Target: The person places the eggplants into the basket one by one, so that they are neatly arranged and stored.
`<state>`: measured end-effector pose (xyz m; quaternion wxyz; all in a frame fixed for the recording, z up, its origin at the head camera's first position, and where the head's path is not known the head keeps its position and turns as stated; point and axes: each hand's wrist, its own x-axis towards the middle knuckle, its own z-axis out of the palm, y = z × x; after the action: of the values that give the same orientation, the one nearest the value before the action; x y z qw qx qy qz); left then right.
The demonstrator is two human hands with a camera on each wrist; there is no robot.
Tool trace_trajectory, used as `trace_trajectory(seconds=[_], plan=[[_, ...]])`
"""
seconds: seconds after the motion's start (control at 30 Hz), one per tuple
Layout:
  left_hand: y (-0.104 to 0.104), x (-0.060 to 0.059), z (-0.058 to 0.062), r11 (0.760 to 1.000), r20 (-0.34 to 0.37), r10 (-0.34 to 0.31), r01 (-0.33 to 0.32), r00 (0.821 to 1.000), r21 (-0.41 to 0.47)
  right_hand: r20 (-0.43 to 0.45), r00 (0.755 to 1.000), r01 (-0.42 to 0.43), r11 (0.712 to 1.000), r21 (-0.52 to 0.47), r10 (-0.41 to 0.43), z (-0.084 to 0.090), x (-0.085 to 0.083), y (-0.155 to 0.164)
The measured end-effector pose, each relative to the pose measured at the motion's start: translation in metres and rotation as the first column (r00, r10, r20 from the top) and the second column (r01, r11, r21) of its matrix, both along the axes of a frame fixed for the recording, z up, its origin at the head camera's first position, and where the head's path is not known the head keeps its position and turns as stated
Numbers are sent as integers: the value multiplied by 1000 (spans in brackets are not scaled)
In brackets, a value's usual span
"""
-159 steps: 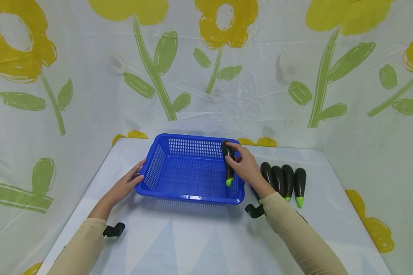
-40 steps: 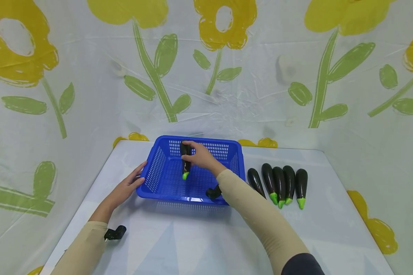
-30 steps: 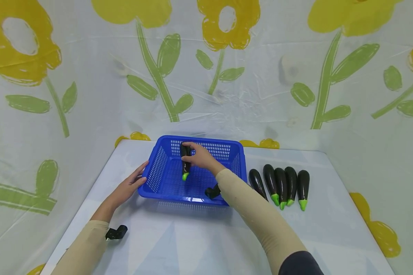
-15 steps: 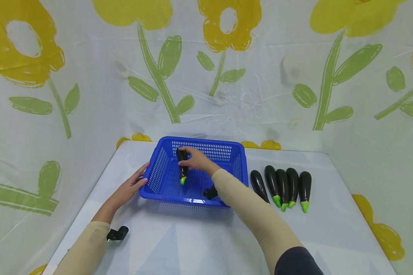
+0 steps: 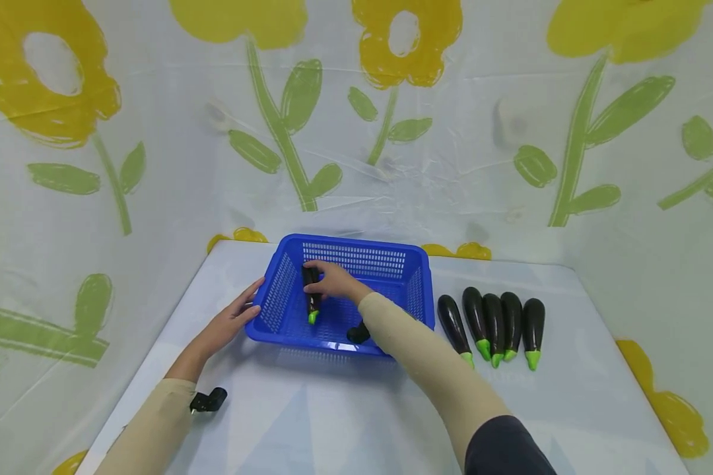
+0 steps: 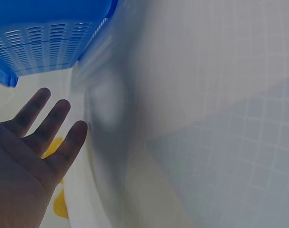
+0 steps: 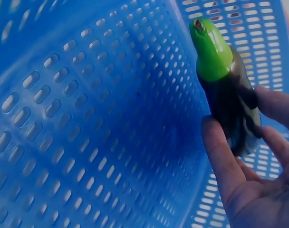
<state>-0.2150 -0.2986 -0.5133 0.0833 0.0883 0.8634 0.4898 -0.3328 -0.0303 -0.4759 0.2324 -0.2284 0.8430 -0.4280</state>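
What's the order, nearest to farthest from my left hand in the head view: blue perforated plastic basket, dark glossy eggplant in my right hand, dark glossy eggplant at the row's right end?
1. Blue plastic basket: its left rim is at your left hand.
2. Held eggplant: inside the basket, toward its left side.
3. Right-end eggplant: on the table, right of the basket.

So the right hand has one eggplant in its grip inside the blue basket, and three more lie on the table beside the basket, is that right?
Not quite: the number on the table is wrong. The head view shows five eggplants lying on the table beside the blue basket, not three. The right hand does have one eggplant in its grip inside the basket.
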Motion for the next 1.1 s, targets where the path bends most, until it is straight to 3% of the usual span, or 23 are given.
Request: trace_trajectory(seconds=[0.67, 1.1], plan=[[3, 0, 1, 1000, 25, 18, -18, 1000, -2, 49, 999, -18, 999, 32, 16, -7, 0, -11], [3, 1, -1, 999, 13, 31, -31, 999, -14, -18, 999, -48, 995, 91, 50, -10, -2, -14]])
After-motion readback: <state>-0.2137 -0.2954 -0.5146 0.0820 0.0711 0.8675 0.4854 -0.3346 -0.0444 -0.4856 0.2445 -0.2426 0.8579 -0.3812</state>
